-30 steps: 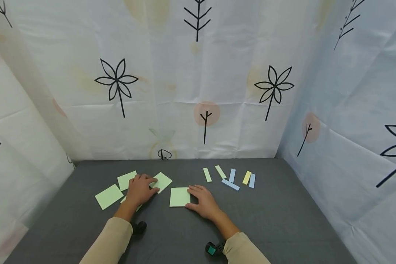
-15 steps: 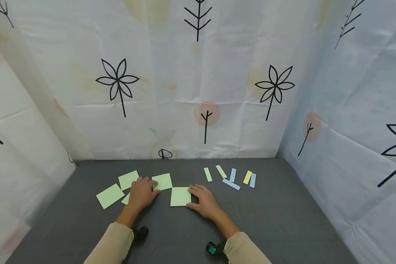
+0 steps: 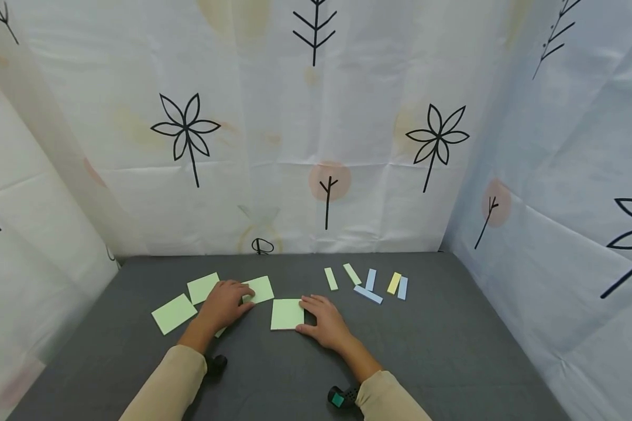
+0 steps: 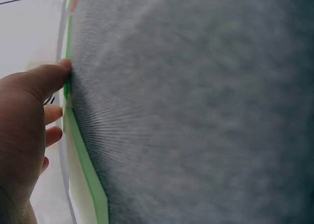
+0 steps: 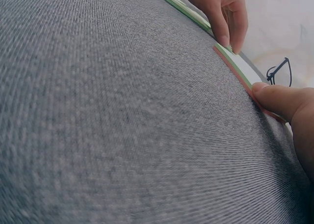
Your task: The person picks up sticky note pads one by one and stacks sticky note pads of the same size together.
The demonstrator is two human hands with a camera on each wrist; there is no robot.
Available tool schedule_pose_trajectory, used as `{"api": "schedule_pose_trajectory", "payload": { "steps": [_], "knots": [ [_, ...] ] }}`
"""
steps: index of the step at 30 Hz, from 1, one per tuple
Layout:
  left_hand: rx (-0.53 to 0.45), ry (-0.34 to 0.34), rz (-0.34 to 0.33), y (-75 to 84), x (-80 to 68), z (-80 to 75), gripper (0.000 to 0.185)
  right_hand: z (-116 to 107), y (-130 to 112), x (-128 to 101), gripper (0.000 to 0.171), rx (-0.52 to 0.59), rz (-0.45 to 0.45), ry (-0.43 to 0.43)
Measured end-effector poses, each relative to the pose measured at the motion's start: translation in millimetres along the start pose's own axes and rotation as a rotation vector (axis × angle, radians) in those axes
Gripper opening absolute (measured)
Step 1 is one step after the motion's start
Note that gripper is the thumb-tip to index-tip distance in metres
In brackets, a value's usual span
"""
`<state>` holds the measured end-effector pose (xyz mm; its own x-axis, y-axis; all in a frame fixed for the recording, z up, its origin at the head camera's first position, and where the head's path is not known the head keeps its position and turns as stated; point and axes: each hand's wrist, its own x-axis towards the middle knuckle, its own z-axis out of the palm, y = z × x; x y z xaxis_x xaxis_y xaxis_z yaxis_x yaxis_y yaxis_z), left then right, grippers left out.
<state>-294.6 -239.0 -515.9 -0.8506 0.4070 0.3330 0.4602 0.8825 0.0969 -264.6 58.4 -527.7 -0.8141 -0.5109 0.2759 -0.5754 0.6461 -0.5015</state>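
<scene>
With thumb and fingers my left hand grips the near-left part of a flat, pale green square tile. In the left wrist view its thumb lies against the tile's green edge. My right hand holds a second green square tile by its right side, thumb at the near corner and fingers at the far one. A reddish layer shows beneath that tile's green top in the right wrist view. The two tiles lie almost corner to corner.
Two more green tiles, a rear one and a front one, lie to the left. Another tile is mostly hidden under my left forearm. Narrow green, blue and yellow strips lie at the back right, before a cloth wall.
The tile under my left hand has turned from a slanted diamond to a straighter position, its near corner now by the other tile. My right hand and its tile stay in place.
</scene>
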Motion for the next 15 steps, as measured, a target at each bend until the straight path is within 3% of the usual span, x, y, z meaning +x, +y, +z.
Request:
{"api": "schedule_pose_trajectory", "payload": {
  "steps": [6, 15],
  "knots": [
    [0.021, 0.005, -0.017, 1.9, 1.4, 1.6, 0.019, -0.6, -0.9, 0.3, 0.058, -0.005, -0.002, 0.001],
    [-0.163, 0.060, -0.089, 1.3, 0.2, -3.7, 0.010, -0.3, -0.7, -0.7, 0.057, -0.007, -0.005, 0.009]
  ]
}}
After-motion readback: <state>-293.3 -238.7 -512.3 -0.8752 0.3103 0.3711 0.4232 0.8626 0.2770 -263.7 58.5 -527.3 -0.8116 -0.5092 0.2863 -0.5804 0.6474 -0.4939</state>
